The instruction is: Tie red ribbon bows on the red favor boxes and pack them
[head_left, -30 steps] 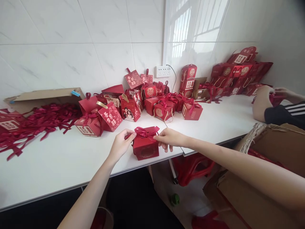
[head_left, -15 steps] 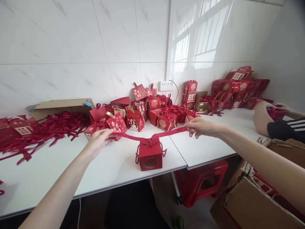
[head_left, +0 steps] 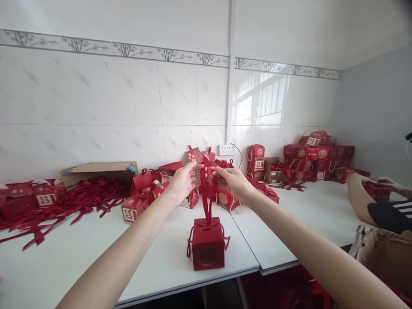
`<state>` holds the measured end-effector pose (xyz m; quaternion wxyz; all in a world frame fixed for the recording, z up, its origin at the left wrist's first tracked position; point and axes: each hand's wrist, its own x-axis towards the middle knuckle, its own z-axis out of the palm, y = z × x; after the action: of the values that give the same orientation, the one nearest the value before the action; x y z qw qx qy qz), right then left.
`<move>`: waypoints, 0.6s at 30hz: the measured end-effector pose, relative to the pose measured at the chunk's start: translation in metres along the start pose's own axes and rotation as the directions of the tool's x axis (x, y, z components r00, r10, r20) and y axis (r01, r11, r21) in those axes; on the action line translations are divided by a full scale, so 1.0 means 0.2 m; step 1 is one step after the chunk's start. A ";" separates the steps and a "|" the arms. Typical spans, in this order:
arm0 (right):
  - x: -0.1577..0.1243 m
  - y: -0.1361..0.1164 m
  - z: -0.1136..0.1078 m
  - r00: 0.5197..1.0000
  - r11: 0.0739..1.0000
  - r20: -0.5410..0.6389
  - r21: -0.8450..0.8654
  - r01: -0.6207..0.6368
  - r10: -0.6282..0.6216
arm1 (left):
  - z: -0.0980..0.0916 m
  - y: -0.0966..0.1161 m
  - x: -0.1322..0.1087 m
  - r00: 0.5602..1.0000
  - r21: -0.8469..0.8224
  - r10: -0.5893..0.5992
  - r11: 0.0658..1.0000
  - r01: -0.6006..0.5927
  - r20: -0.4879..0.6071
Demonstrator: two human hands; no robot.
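Observation:
A small red gift box with cord handles stands near the front edge of the white table. A dark red ribbon rises from its top in two strands. My left hand and my right hand are both lifted above the box, close together, each pinching an upper end of the ribbon. The ribbon hangs nearly straight down between them.
Many red gift boxes crowd the back of the table; a heap of loose ribbons and a flat cardboard box lie left. More boxes are stacked far right. Another person's arms work at right. A cardboard carton sits lower right.
The bow was pulled undone, the ribbon stretched wide sideways, and now both hands have come together and lifted the ends up above the box. The camera has tilted upward.

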<state>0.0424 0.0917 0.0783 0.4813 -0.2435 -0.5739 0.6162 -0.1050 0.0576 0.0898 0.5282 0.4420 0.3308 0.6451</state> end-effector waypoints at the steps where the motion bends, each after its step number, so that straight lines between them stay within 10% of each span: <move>1: 0.00 0.00 0.00 1.000 1.000 0.002 0.019 0.023 -0.023 | 0.00 0.01 0.00 1.000 -0.016 -0.003 1.000 0.003 0.002; 5: -0.02 -0.03 -0.11 0.983 0.994 0.165 0.050 -0.093 0.084 | -0.10 0.05 -0.03 0.998 -0.050 0.052 0.997 -0.053 -0.030; 8: -0.03 -0.01 -0.22 0.961 0.984 0.224 -0.115 -0.138 0.161 | -0.20 0.02 -0.07 0.988 0.219 0.152 0.966 -0.140 -0.037; 12: -0.02 0.15 -0.26 0.944 0.694 0.256 -0.719 0.043 0.207 | -0.23 -0.20 -0.17 0.987 0.880 0.009 0.453 -0.145 0.158; 15: -0.03 0.29 -0.22 0.867 0.365 0.463 -0.851 0.378 0.182 | -0.23 -0.37 -0.25 0.976 0.975 -0.052 0.070 -0.209 0.213; 18: -0.04 0.35 -0.17 0.783 0.201 0.588 -0.808 0.554 0.202 | -0.26 -0.43 -0.27 0.964 0.970 -0.133 -0.043 -0.239 0.232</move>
<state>0.0531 0.1096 0.0021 0.0929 -0.2130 -0.9677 0.0980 -0.1172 0.0263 -0.0185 0.0576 0.7775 0.6046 0.1635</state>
